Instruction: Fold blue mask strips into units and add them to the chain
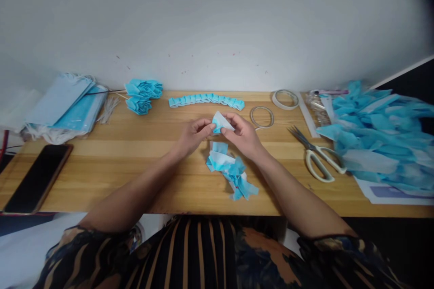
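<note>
Between my two hands is a small folded piece of blue and white mask fabric [221, 122], raised a little over the table. My left hand [198, 133] pinches its left edge between thumb and fingers. My right hand [241, 132] grips the right side, its thumb on the lower edge. Just below them lies a loose heap of crumpled blue fabric pieces [232, 169]. Beyond my hands, a row of folded blue pieces [206, 99] lies in a slight curve near the wall.
Blue fabric flowers [140, 95], face masks [68, 104], white ties [108, 109] and a phone [38, 179] lie left on the wooden table [162, 189]. Rightward are a tape roll [285, 99], a thin ring [262, 117], scissors [317, 153] and a large fabric pile [383, 131].
</note>
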A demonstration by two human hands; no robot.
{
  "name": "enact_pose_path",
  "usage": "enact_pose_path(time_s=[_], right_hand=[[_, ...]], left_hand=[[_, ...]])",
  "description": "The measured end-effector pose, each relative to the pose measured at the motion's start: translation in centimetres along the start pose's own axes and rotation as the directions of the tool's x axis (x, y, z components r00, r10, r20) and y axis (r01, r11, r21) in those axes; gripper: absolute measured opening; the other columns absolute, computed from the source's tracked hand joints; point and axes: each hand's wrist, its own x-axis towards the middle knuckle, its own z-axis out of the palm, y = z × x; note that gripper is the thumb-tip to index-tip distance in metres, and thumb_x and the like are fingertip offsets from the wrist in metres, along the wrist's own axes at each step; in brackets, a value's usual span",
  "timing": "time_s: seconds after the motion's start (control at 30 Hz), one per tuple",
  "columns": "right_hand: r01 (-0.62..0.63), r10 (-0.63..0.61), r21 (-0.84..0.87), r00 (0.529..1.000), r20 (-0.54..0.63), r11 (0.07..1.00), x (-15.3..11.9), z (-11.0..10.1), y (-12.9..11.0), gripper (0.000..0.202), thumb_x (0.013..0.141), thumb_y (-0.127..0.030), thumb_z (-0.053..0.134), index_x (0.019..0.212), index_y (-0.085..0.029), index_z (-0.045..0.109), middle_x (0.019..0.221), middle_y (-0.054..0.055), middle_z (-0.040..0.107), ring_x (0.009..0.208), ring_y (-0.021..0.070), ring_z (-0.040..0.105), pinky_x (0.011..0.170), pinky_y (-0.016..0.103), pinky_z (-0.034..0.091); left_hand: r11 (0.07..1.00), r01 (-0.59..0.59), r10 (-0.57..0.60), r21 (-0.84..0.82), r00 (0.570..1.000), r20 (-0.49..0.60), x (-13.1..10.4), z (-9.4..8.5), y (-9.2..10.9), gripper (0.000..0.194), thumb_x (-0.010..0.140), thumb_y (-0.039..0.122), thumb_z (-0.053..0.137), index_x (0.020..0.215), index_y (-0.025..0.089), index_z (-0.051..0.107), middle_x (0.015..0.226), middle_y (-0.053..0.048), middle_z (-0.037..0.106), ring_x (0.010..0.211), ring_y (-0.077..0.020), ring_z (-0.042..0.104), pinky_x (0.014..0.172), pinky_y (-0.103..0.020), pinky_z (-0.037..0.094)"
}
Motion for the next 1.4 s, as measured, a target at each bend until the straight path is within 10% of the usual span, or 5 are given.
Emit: enact_pose_path(time_s=[0.43, 1.4], right_hand=[[-0.011, 0.011, 0.014, 1.0, -0.01, 1.0, 0.05, 0.03, -0.37, 0.042, 0.083, -0.033, 0.068, 0.123, -0.021, 0.06, 0.116, 0.008, 0.071, 0.107, 0.0232, 0.067, 0.094, 0.039, 0.056], [-0.012, 0.012, 0.018, 1.0, -0.005, 1.0, 0.08, 0.0, 0.21, 0.043, 0.084, -0.035, 0.067, 0.125, -0.022, 0.065, 0.125, 0.009, 0.071, 0.115, 0.0252, 0.067, 0.1, 0.044, 0.056]], left_hand=[[0.997, 0.002, -0.006, -0.079, 0.998, -0.059, -0.1, 0.01, -0.23, 0.059, 0.086, 0.073, 0.056, 0.073, 0.016, 0.063, 0.068, -0.004, 0.062, 0.06, -0.0131, 0.054, 0.058, -0.026, 0.045], [0.996, 0.009, -0.009, 0.085, 1.0, -0.008, -0.2, 0.07, 0.48, 0.036, 0.079, 0.046, 0.068, 0.06, 0.017, 0.061, 0.06, 0.001, 0.054, 0.06, -0.0116, 0.046, 0.06, -0.025, 0.039]])
